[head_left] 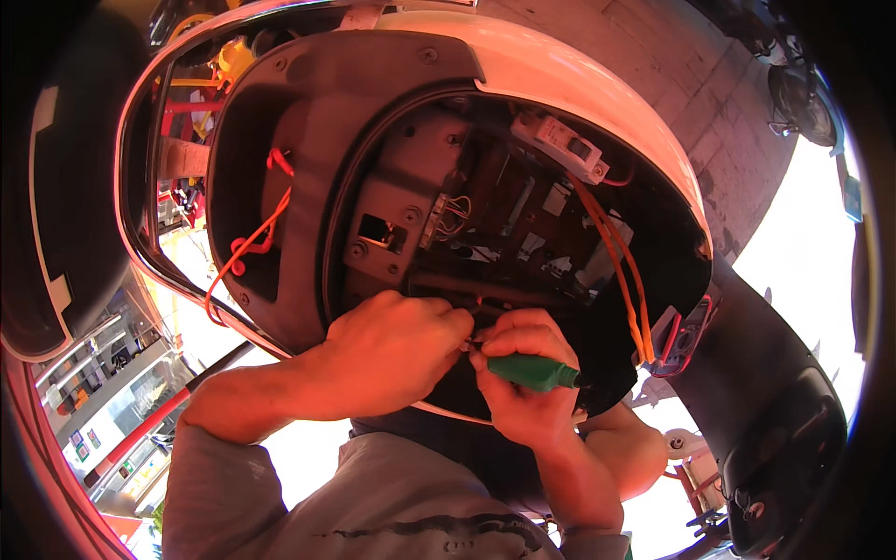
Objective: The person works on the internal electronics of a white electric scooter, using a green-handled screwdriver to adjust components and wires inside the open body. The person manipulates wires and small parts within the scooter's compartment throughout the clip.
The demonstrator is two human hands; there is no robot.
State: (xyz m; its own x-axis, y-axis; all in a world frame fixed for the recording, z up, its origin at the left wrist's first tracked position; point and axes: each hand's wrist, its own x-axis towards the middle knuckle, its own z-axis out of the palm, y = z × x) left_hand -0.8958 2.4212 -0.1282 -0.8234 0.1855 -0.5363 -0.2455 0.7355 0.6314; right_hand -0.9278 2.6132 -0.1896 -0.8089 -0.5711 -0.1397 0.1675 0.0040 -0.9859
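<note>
Nearest, grey sleeves and two bare forearms rising from the lower edge toward the open compartment (523,215) of a scooter body. Right hand (527,383) closed in a firm grip around a green-handled tool (534,371), handle lying across the palm and pointing away to the right, working end hidden between the fingers at the compartment's lower rim. Left hand (397,350) just beside it on the left, fingertips pinched narrowly on something small where the two hands meet, too small to tell what, right at the tool's tip. Just above the hands, inside the compartment, a dark bar and a grey metal bracket (392,233) with a square hole and a bundle of thin wires at its right. Further in, toward the compartment's upper right, a white switch box (565,145). From there, orange wires (625,271) running down the compartment's right side to a connector near the rim. Left of the compartment, a red wire (252,247) looping over the dark inner panel. Around it all, the white shell (597,89), and beyond that, paving stones at the upper right.
</note>
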